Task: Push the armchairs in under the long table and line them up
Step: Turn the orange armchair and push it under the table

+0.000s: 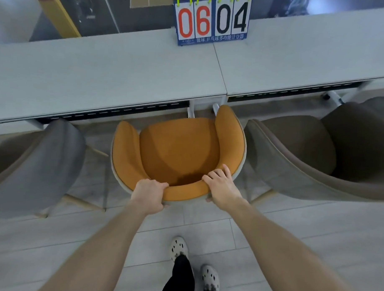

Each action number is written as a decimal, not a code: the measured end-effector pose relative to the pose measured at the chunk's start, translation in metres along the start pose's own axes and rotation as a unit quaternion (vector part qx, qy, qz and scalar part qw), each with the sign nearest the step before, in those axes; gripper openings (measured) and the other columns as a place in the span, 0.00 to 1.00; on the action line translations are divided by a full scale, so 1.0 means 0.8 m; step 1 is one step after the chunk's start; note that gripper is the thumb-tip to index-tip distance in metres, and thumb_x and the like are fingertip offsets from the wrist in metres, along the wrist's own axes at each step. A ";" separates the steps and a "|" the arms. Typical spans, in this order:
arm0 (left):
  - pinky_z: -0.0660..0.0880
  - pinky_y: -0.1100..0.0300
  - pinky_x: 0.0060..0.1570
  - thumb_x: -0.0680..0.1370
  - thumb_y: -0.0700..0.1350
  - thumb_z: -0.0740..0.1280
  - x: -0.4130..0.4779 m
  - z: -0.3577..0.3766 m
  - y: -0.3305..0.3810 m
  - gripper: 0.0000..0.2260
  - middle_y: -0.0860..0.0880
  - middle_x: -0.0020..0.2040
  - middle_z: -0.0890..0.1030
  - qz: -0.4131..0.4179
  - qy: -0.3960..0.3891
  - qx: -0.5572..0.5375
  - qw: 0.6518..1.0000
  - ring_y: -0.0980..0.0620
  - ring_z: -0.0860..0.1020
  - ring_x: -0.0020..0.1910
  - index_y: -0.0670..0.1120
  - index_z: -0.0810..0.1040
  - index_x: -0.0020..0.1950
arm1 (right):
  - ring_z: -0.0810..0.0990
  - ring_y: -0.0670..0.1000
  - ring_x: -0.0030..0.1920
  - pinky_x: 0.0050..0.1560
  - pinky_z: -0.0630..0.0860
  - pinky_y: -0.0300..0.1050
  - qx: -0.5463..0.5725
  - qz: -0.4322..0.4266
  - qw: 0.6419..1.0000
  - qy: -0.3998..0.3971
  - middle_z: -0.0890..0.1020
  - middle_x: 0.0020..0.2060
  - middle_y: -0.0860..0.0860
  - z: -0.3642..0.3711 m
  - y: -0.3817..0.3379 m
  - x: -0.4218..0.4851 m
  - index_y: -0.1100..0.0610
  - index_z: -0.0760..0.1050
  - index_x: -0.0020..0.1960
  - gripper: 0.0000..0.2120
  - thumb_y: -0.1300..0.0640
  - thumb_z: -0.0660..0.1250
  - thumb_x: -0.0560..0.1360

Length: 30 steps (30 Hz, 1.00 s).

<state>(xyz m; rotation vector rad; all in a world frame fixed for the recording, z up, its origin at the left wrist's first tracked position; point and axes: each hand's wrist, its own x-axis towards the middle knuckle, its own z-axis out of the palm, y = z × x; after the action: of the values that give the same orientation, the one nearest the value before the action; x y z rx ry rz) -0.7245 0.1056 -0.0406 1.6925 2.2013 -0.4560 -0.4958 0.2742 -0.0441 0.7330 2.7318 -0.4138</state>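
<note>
Both hands grip the curved top of the backrest of an orange fabric tub armchair with a pale grey outer shell (178, 149). The left hand (149, 195) has its fingers (161, 185) curled over the padded rim, clamped on it; the right hand (221, 185) lies on the rim further right, fingers spread across the cushion and thumb under the edge. The armchair stands in front of the long pale grey matte bench (102, 77), its right armrest tip reaching the bench edge near the seam between two bench tops, its seat still out on the light tiled floor (270, 235). A grey upholstered armchair (40, 161) stands to its left and a brown upholstered armchair (306, 153) to its right, both partly under the bench. On the bench stands a blue flip scoreboard (213, 19) with yellow-green rings, reading "06" in red and "04" in black above a line of white Chinese characters. Below, white perforated clogs (178, 248) show on the person's feet.
</note>
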 end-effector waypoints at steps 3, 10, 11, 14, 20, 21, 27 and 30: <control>0.81 0.50 0.48 0.71 0.69 0.70 -0.027 0.011 0.004 0.22 0.57 0.44 0.83 -0.006 -0.009 0.010 1.000 0.50 0.82 0.45 0.62 0.76 0.61 | 0.70 0.59 0.74 0.84 0.45 0.66 0.000 -0.012 1.000 -0.010 0.78 0.68 0.51 0.010 -0.014 -0.016 0.48 0.72 0.74 0.30 0.44 0.77 0.76; 0.80 0.50 0.53 0.72 0.69 0.70 -0.087 0.043 0.016 0.28 0.56 0.54 0.85 -0.039 -0.019 -0.006 0.999 0.49 0.83 0.52 0.61 0.76 0.69 | 0.70 0.61 0.73 0.84 0.47 0.66 -0.005 -0.049 0.999 -0.017 0.78 0.67 0.53 0.039 -0.039 -0.051 0.50 0.72 0.75 0.32 0.45 0.78 0.75; 0.80 0.50 0.54 0.72 0.70 0.70 -0.093 0.047 0.017 0.28 0.56 0.54 0.85 -0.043 -0.019 -0.010 0.999 0.49 0.83 0.53 0.61 0.76 0.69 | 0.70 0.60 0.73 0.84 0.47 0.65 -0.002 -0.054 0.998 -0.017 0.78 0.66 0.53 0.042 -0.042 -0.056 0.50 0.72 0.74 0.32 0.45 0.79 0.74; 0.80 0.49 0.58 0.72 0.69 0.72 -0.110 0.059 0.019 0.29 0.57 0.57 0.85 -0.053 -0.011 -0.026 0.998 0.49 0.82 0.56 0.61 0.75 0.71 | 0.71 0.58 0.73 0.84 0.48 0.62 0.005 -0.070 0.998 -0.002 0.79 0.66 0.51 0.049 -0.044 -0.066 0.50 0.73 0.73 0.33 0.42 0.79 0.72; 0.66 0.48 0.75 0.72 0.65 0.76 -0.115 0.077 0.014 0.31 0.57 0.64 0.82 -0.052 -0.003 -0.068 0.996 0.50 0.78 0.66 0.61 0.74 0.73 | 0.66 0.58 0.78 0.84 0.43 0.65 -0.003 -0.026 1.000 0.015 0.76 0.70 0.50 0.046 -0.037 -0.071 0.47 0.73 0.74 0.41 0.29 0.75 0.67; 0.65 0.48 0.76 0.72 0.64 0.76 -0.114 0.079 0.014 0.31 0.57 0.64 0.82 -0.051 -0.003 -0.070 0.996 0.50 0.78 0.66 0.61 0.73 0.73 | 0.65 0.58 0.79 0.84 0.41 0.66 -0.002 -0.018 1.000 0.016 0.76 0.71 0.50 0.047 -0.035 -0.071 0.46 0.73 0.74 0.43 0.27 0.74 0.66; 0.65 0.49 0.74 0.72 0.62 0.77 -0.110 0.086 0.011 0.27 0.57 0.58 0.83 -0.047 0.011 -0.083 0.995 0.50 0.79 0.61 0.61 0.76 0.69 | 0.66 0.58 0.77 0.83 0.40 0.68 -0.005 -0.004 1.000 0.019 0.76 0.68 0.49 0.052 -0.039 -0.067 0.45 0.73 0.73 0.46 0.21 0.72 0.64; 0.67 0.49 0.72 0.72 0.60 0.77 -0.108 0.087 0.011 0.24 0.57 0.56 0.84 -0.044 0.016 -0.088 0.995 0.49 0.80 0.59 0.61 0.77 0.67 | 0.66 0.58 0.76 0.83 0.41 0.68 -0.005 0.002 1.000 0.019 0.75 0.67 0.50 0.051 -0.040 -0.068 0.45 0.73 0.73 0.45 0.21 0.72 0.64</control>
<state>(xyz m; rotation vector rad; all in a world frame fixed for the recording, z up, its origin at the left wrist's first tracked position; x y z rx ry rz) -0.6908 0.0022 -0.0651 1.5263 2.2731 -0.2474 -0.4592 0.2094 -0.0570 0.7501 2.7646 -0.3890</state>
